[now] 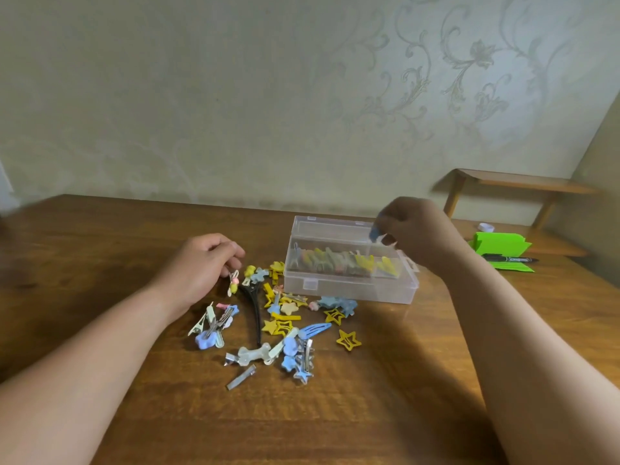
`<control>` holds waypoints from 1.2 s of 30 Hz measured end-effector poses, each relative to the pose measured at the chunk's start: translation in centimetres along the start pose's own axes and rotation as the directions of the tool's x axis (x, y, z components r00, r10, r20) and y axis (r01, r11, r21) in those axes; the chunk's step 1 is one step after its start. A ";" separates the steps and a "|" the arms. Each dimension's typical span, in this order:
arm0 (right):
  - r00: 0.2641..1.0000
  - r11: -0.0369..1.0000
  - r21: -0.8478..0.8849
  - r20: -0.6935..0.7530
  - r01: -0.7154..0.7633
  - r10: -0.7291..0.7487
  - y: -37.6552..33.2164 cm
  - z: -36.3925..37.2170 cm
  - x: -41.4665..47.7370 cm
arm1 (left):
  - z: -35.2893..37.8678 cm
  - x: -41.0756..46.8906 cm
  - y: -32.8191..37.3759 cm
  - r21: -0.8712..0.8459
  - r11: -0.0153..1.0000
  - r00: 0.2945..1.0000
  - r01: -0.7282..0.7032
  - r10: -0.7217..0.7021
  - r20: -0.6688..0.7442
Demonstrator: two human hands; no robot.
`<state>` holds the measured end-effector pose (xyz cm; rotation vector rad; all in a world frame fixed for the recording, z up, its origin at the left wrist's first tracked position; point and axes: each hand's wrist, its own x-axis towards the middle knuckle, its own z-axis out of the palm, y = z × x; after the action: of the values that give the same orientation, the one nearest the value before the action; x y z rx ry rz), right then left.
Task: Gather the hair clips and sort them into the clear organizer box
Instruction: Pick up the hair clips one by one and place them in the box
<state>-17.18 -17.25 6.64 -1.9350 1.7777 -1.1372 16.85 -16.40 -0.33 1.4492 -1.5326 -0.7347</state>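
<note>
A clear organizer box (349, 290) stands open on the wooden table, with several yellow and mixed clips inside. My right hand (414, 233) hovers over the box's right end, pinching a small blue clip (374, 232). My left hand (198, 263) rests at the left of the pile, fingers closed on a yellow and pink clip (234, 283) that touches the table. A loose pile of hair clips (278, 323) lies in front of the box: yellow stars, blue shapes, silver clips and a long black clip (254, 310).
A green paper stack (501, 245) with a black marker (511, 259) on it lies at the right of the table (369, 414). A small wooden shelf (516, 186) stands behind it by the wall.
</note>
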 end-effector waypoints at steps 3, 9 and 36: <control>0.993 0.996 -0.068 -0.107 -0.061 0.054 2.0 0.1 0.5 | 0.1 -0.1 0.1 0.007 1.000 1.000 0.001 -0.001 0.002; 0.998 0.951 -0.309 -0.064 -0.013 -0.007 3.5 1.6 0.9 | 0.1 -0.1 0.2 0.001 1.000 1.000 -0.004 0.004 0.007; 0.986 0.906 -0.397 -0.006 0.149 -0.164 0.1 2.9 -0.2 | 0.2 -0.1 0.5 -0.009 1.000 1.000 0.007 -0.007 0.005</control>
<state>-15.22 -17.90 4.60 -2.3352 2.0300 -0.9178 16.44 -16.21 0.00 1.4477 -1.5265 -0.7485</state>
